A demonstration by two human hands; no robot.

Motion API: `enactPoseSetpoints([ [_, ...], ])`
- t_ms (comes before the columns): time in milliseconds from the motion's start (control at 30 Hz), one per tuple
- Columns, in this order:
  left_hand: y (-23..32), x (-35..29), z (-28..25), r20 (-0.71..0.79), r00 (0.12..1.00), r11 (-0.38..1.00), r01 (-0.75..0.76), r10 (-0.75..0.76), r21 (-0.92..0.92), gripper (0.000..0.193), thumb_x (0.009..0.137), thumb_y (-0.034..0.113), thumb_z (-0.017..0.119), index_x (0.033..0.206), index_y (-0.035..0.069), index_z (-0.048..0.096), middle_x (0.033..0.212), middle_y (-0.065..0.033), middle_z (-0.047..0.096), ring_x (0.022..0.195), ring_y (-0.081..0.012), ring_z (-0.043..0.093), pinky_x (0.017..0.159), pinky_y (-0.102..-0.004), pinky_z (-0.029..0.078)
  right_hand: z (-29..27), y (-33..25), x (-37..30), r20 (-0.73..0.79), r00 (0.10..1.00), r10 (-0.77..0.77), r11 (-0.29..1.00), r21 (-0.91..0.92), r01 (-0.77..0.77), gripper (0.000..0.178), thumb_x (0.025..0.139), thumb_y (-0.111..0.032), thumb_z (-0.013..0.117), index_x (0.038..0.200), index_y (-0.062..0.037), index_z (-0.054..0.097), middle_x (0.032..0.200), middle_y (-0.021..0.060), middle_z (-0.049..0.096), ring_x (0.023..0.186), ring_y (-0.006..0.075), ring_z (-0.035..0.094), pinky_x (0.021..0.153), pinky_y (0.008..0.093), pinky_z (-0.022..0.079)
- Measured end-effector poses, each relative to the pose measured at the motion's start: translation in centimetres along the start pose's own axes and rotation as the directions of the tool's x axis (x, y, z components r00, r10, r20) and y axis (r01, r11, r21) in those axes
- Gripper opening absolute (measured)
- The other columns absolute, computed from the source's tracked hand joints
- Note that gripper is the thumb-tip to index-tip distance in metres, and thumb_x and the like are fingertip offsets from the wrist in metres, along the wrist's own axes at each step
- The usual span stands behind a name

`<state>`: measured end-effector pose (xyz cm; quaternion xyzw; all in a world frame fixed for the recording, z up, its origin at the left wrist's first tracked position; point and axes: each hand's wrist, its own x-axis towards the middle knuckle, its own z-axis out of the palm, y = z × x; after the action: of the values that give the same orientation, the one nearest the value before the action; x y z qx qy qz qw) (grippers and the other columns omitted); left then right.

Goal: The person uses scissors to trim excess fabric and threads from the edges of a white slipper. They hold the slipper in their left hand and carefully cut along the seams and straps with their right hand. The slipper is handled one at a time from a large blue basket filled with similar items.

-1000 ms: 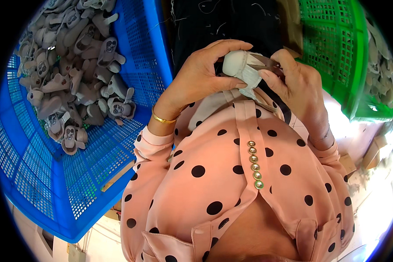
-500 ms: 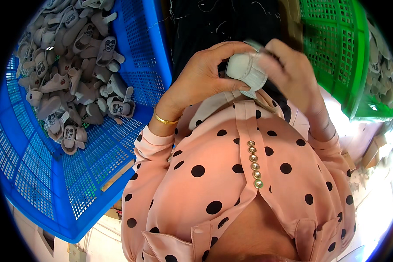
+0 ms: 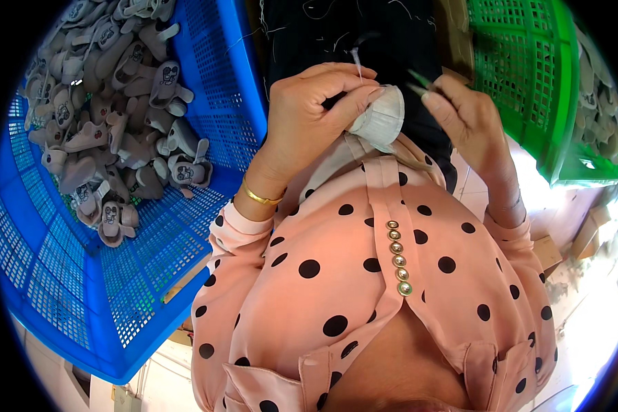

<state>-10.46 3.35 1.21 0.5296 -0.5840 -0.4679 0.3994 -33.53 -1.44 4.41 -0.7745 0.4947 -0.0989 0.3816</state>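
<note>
White piece (image 3: 386,118) clamped in left hand (image 3: 314,113), tool (image 3: 415,89) in right hand (image 3: 470,118); printed shoes (image 3: 165,82) nearby.

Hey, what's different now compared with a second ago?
The right hand has drawn away from the pale fabric piece, to the right, still holding a small pointed tool. The left hand keeps the piece, but its thumb has shifted farther up over it. The blue basket and green basket stay as they were.
</note>
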Motion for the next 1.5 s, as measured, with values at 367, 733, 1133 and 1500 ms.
enactPoseSetpoints([
  [367, 0.1, 0.5, 0.9, -0.11, 0.952, 0.919, -0.24, 0.286, 0.313, 0.008, 0.086, 0.006, 0.071, 0.09, 0.001, 0.067, 0.095, -0.011, 0.07, 0.075, -0.0157, 0.067, 0.062, -0.0224, 0.052, 0.1, -1.5, 1.0, 0.159, 0.981, -0.114, 0.948, -0.278, 0.155, 0.049, 0.093, -0.049, 0.054, 0.074, -0.0036, 0.057, 0.056, 0.0153, 0.056, 0.055, 0.0357, 0.057, 0.049, 0.0421, 0.043],
  [733, -0.8, 0.9, 1.6, -0.113, 0.908, 0.883, -0.353, 0.402, 0.309, 0.007, 0.089, 0.005, 0.065, 0.095, 0.0, 0.065, 0.103, -0.0141, 0.07, 0.076, -0.0189, 0.069, 0.066, -0.0235, 0.054, 0.3, -1.7, 1.7, 0.21, 0.964, -0.166, 0.887, -0.394, 0.239, 0.048, 0.095, -0.046, 0.051, 0.075, -0.0032, 0.061, 0.056, 0.015, 0.056, 0.054, 0.0336, 0.058, 0.05, 0.0398, 0.045],
  [1133, -4.6, -1.7, 2.5, 0.181, 0.959, 0.868, 0.274, -0.217, -0.415, 0.079, 0.073, 0.011, 0.082, 0.141, 0.005, 0.043, 0.131, -0.01, 0.056, 0.122, -0.0225, 0.053, 0.107, -0.036, 0.039, 2.6, 1.6, 1.8, -0.136, 0.991, -0.002, 0.955, 0.293, 0.042, 0.035, 0.094, -0.036, 0.063, 0.096, -0.0013, 0.058, 0.067, 0.0101, 0.056, 0.058, 0.021, 0.055, 0.057, 0.0297, 0.046],
  [1500, -4.1, 0.1, 2.4, 0.378, 0.904, 0.844, 0.354, -0.199, -0.403, 0.047, 0.079, 0.003, 0.075, 0.124, 0.0, 0.062, 0.111, -0.01, 0.068, 0.098, -0.0134, 0.064, 0.085, -0.0255, 0.053, -0.8, 2.2, 2.7, 0.303, 0.953, 0.016, 0.94, 0.321, -0.118, 0.033, 0.085, -0.021, 0.073, 0.107, 0.0009, 0.062, 0.077, 0.001, 0.054, 0.071, 0.006, 0.045, 0.062, 0.0226, 0.042],
])
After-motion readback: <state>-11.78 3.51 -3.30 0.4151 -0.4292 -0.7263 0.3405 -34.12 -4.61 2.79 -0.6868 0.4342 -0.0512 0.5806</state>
